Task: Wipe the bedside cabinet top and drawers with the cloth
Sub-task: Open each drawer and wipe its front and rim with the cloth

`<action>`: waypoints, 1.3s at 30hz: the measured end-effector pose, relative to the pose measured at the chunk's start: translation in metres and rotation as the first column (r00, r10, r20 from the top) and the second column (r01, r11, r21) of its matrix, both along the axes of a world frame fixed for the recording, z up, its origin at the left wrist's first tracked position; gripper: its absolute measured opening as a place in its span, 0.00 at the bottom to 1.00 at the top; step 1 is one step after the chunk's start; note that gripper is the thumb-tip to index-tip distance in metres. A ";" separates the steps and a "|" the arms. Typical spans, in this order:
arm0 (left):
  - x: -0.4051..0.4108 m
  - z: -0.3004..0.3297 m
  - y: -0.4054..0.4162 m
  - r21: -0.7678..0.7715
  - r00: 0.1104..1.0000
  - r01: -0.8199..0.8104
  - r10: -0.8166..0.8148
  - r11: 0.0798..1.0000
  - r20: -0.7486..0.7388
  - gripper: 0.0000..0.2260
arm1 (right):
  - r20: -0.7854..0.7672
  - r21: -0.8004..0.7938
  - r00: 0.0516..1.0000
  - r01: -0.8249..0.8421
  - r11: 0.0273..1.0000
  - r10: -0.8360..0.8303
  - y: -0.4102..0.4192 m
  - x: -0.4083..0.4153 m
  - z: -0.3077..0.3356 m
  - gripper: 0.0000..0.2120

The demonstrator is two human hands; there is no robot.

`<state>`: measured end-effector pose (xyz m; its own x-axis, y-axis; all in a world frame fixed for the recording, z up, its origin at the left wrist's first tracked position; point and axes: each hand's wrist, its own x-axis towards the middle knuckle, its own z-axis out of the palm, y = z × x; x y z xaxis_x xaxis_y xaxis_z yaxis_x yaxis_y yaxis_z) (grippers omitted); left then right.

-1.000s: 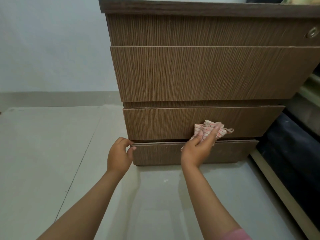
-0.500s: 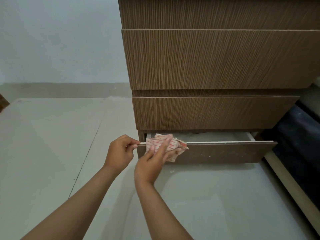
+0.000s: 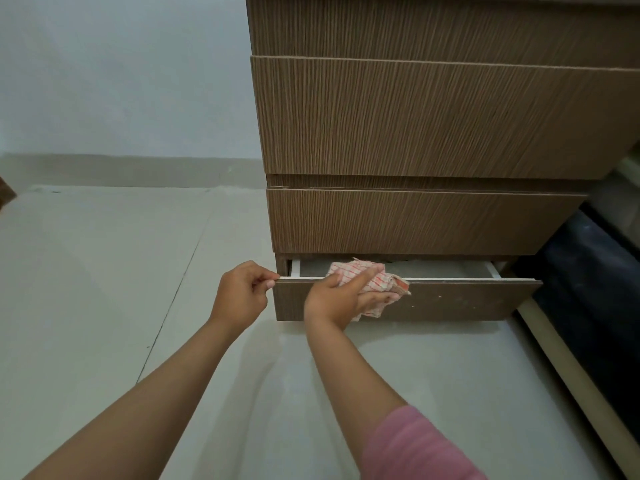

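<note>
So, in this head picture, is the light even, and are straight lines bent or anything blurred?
Head view: soft, even light with no glare; faint shadows of the arms fall on the floor. The wide lens bows the cabinet edges outward. The cloth, right hand and left hand look sharp; the open bottom drawer is dim inside.

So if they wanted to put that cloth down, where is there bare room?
The floor left of the cabinet, up to the wall, is bare. The open bottom drawer shows bare space right of the cloth. Its left end is crowded by the left hand and right hand.
</note>
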<state>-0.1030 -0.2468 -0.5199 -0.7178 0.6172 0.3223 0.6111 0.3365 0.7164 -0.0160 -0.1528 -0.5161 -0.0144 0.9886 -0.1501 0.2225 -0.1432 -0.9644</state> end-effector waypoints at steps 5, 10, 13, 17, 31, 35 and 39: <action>0.005 0.004 -0.001 -0.022 1.000 -0.026 0.026 0.999 0.013 0.07 | 0.136 0.008 0.991 0.002 1.000 -0.003 0.039 0.039 0.004 0.33; 0.011 0.008 0.000 -0.032 0.997 -0.062 0.064 0.998 0.042 0.07 | 0.237 -0.033 0.969 -0.062 0.998 0.068 0.066 0.077 0.009 0.31; 0.014 0.009 0.001 -0.044 0.996 -0.086 0.088 0.995 0.029 0.07 | 0.244 -0.043 0.966 -0.076 0.996 0.084 0.078 0.089 0.010 0.32; 0.015 0.009 0.002 -0.050 0.996 -0.090 0.089 0.995 -0.008 0.07 | 0.243 -0.004 0.968 -0.062 0.998 0.061 0.094 0.102 0.003 0.32; 0.017 0.011 0.011 -0.084 0.988 -0.155 0.152 0.984 -0.037 0.07 | 0.175 0.116 0.984 -0.008 0.993 -0.012 0.145 0.132 -0.021 0.34; 0.018 0.012 0.012 -0.094 0.986 -0.168 0.167 0.981 -0.018 0.07 | 0.203 0.119 0.978 0.015 0.993 -0.039 0.166 0.147 -0.024 0.33; 0.020 0.014 0.012 -0.098 0.986 -0.169 0.167 0.981 -0.022 0.06 | 0.230 0.108 0.972 0.015 0.994 -0.039 0.182 0.162 -0.024 0.32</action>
<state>-0.0834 -0.2344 -0.5063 -0.8100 0.5176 0.2758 0.5492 0.5043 0.6664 0.1462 0.0297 -0.5396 0.0353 0.9985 -0.0413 0.4385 -0.0526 -0.8972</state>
